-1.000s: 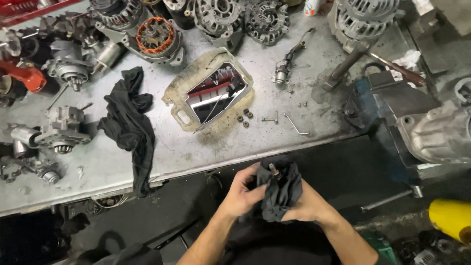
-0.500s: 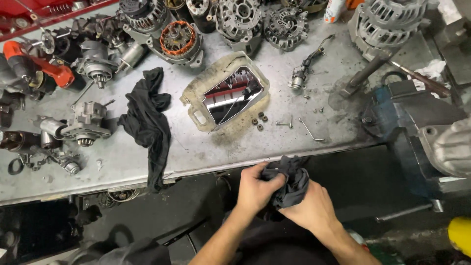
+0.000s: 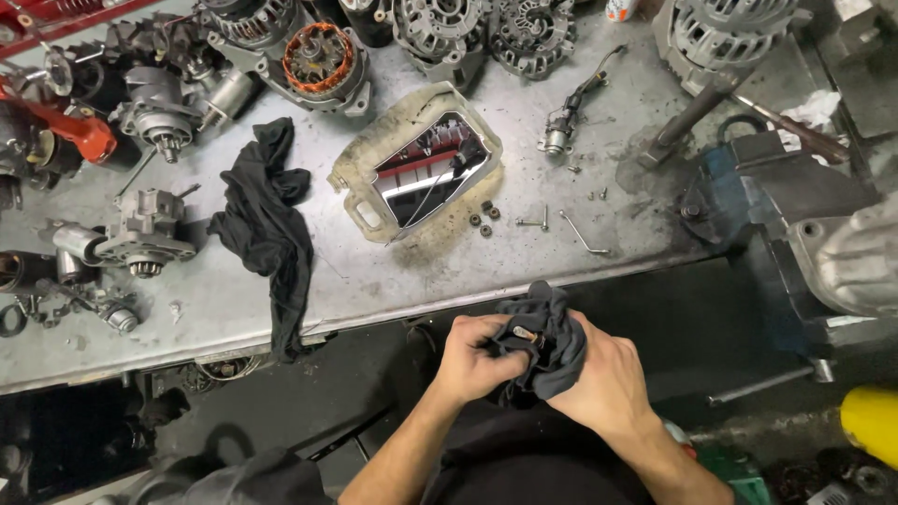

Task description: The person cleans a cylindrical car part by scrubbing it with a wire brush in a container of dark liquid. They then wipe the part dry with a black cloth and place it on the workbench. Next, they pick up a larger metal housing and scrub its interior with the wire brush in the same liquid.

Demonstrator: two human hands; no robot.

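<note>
Dark rag (image 3: 552, 341) bunched around small metal part (image 3: 526, 334) | left hand (image 3: 474, 358) fingers curled, gripping rag | right hand (image 3: 603, 374) cupped, clasping rag below workbench (image 3: 374, 281) edge.

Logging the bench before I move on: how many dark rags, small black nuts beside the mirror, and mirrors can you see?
Dark rags: 2, one on the bench, one in both hands
Black nuts: 3
Mirror: 1
Total: 6
</note>
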